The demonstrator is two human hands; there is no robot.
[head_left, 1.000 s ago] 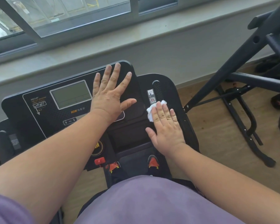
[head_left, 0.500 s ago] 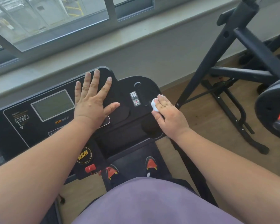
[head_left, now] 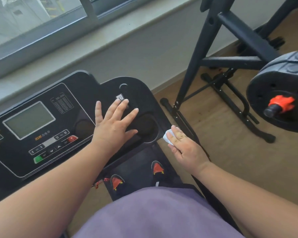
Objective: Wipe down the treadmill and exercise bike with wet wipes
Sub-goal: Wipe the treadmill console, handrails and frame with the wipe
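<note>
The wet wipe point(head_left: 167, 137), pressed under the flat fingers of the right hand point(head_left: 184, 148), had been moved from the treadmill console point(head_left: 79, 93) top to its right edge. The left hand point(head_left: 113, 124) was kept spread open there, empty; the top seemed done.

We record: loose purple knit top point(head_left: 155, 213), soft matte fabric, filling the near centre. Both forearms bare, no sleeves reaching them, no watch or rings that we can see. Dark trousers below the hem. Two black shoes with orange-red toe panels: left point(head_left: 117, 182), right point(head_left: 157, 168).
</note>
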